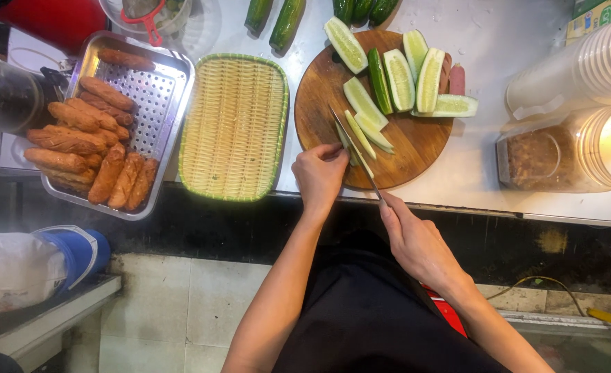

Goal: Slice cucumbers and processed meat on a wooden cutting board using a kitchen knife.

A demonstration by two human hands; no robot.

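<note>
Head view, white counter (pixel 485 173), tiled floor (pixel 181 311), right hand (pixel 416 242) gripping knife (pixel 354 148), left hand (pixel 319 176) pinning cucumber (pixel 359 135)

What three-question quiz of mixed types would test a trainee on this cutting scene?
1. True or false: the right hand holds the knife.
2. What does the left hand steady on the round cutting board? A) a sausage B) a cucumber piece C) a lid
3. Fill in: the woven basket lies between the cutting board and the metal tray of ______.

Key: 1 true. 2 B, the cucumber piece under the blade. 3 fried sausages.
</note>
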